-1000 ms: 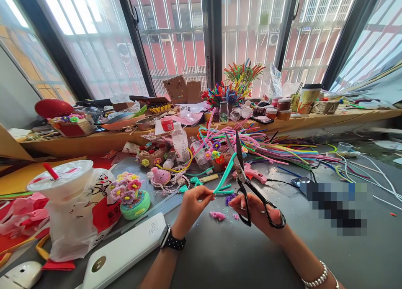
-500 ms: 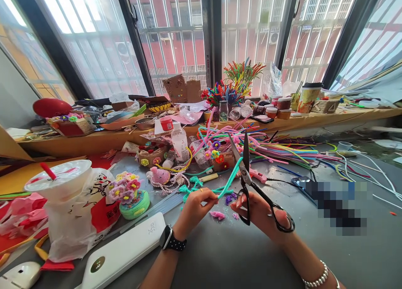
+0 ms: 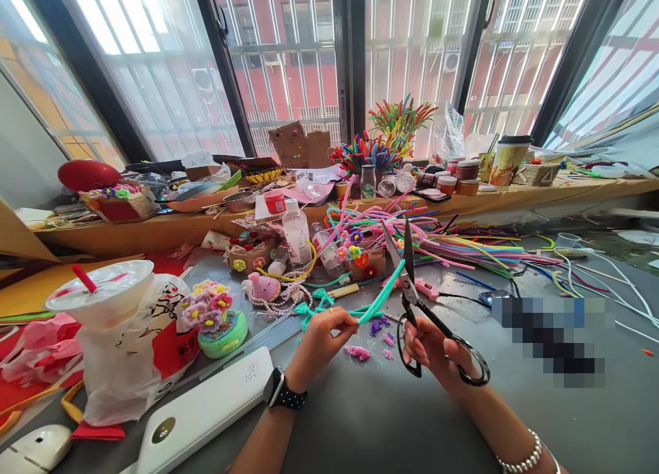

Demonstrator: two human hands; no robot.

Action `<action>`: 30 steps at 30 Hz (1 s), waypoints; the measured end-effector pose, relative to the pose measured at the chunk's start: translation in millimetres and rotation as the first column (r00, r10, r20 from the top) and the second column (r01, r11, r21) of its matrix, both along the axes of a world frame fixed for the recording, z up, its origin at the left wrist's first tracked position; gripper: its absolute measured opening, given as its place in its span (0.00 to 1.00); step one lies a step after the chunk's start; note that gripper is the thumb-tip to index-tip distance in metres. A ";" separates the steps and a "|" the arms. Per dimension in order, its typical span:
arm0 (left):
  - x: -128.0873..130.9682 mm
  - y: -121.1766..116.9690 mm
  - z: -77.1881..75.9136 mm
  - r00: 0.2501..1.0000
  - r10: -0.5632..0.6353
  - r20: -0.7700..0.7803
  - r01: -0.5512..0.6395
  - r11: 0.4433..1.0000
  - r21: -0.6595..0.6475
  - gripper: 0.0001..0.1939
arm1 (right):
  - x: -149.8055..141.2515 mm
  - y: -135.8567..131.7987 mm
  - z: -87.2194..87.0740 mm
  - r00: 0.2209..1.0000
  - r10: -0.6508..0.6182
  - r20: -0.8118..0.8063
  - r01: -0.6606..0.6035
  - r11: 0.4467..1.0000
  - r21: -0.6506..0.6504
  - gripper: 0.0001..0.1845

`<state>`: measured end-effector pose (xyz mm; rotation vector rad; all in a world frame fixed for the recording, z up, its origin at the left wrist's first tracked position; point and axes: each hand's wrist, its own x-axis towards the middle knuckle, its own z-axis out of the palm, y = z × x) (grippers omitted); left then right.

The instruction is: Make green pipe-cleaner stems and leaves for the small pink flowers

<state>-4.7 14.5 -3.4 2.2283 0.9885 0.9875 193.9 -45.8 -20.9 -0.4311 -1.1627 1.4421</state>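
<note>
Between the fingertips of my left hand [image 3: 329, 340] are the lower ends of a bent teal pipe cleaner [image 3: 382, 297], which slants up to the right. Black-handled scissors [image 3: 410, 292] are in my right hand [image 3: 435, 350], with thumb and fingers at the handle loops. Their blades stand apart and point upward, and the pipe cleaner's upper end reaches the blades near the pivot. Below it lie pink fuzzy scraps [image 3: 357, 352] and purple fuzzy scraps [image 3: 378, 325]. More teal pieces [image 3: 316, 306] rest behind my left hand.
A white power bank [image 3: 209, 412], a bagged drink cup [image 3: 110, 344] and a crochet flower pot [image 3: 223, 333] stand at left. Behind lie many coloured pipe cleaners [image 3: 473, 251], a pink glue gun [image 3: 425, 289] and plastic bottles [image 3: 296, 234]. A phone [image 3: 489, 297] lies at right.
The scissors and my right hand have shifted slightly right. The teal pipe cleaner now leans further right, its two strands closer together. My left hand keeps its pinch.
</note>
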 end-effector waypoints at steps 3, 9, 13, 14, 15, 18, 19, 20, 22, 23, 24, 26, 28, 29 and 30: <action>0.0 -0.1 0.4 0.998 0.009 0.054 -0.005 0.997 -0.079 0.05 | -0.3 -2.3 4.9 0.998 -0.036 0.050 0.035 0.999 0.017 0.22; 0.5 1.2 1.4 0.989 0.046 0.139 -0.014 0.974 -0.225 0.06 | 1.7 -2.3 4.9 0.997 -0.041 0.071 0.038 0.998 0.040 0.22; 0.4 2.9 0.1 0.990 0.071 0.122 -0.045 0.978 -0.205 0.05 | 3.5 -1.0 -1.5 0.999 0.023 0.037 -0.026 0.998 0.063 0.24; 0.2 3.0 -0.5 0.992 0.065 0.105 -0.045 0.981 -0.188 0.05 | 3.6 -1.0 -2.2 0.998 0.047 0.035 -0.049 0.997 0.062 0.25; 0.1 2.9 -1.1 0.995 0.053 0.082 -0.039 0.986 -0.162 0.05 | 3.4 -1.1 -2.4 0.996 0.075 0.039 -0.077 0.995 0.056 0.26; 0.5 1.2 -2.7 1.000 -0.020 -0.009 0.020 0.998 -0.053 0.05 | 2.4 -1.3 -0.7 0.987 0.151 0.047 -0.153 0.988 0.033 0.28; 1.0 0.2 -3.0 0.998 -0.044 -0.040 0.043 0.999 -0.019 0.06 | 2.1 -1.3 -0.1 0.985 0.169 0.040 -0.170 0.985 0.026 0.29; 1.7 -0.8 -3.2 0.996 -0.064 -0.068 0.064 0.998 0.007 0.07 | 1.8 -1.1 0.4 0.983 0.179 0.031 -0.180 0.983 0.020 0.30; 3.3 -2.6 -3.2 0.990 -0.088 -0.113 0.093 0.995 0.041 0.08 | 1.5 -0.7 0.6 0.983 0.183 0.014 -0.183 0.983 0.013 0.31; 4.1 -3.2 -3.0 0.987 -0.096 -0.129 0.104 0.993 0.052 0.08 | 1.5 -0.5 0.6 0.984 0.177 0.011 -0.177 0.984 0.013 0.32; 4.7 -3.7 -2.7 0.985 -0.103 -0.142 0.112 0.992 0.058 0.09 | 1.4 -0.3 0.5 0.986 0.167 0.011 -0.167 0.986 0.015 0.32; 5.5 -3.8 -2.0 0.982 -0.106 -0.153 0.117 0.991 0.062 0.09 | 1.2 -0.1 0.8 0.989 0.149 0.018 -0.149 0.989 0.020 0.31; 5.5 -3.2 -1.6 0.984 -0.097 -0.150 0.107 0.992 0.060 0.09 | 1.0 0.1 1.5 0.993 0.117 0.030 -0.118 0.993 0.026 0.28; 5.3 -2.8 -1.7 0.985 -0.091 -0.145 0.100 0.993 0.056 0.09 | 0.9 0.3 1.9 0.995 0.094 0.039 -0.095 0.995 0.033 0.26; 5.1 -2.4 -2.0 0.987 -0.084 -0.140 0.092 0.994 0.054 0.09 | 0.8 0.5 2.3 0.997 0.067 0.049 -0.069 0.997 0.039 0.25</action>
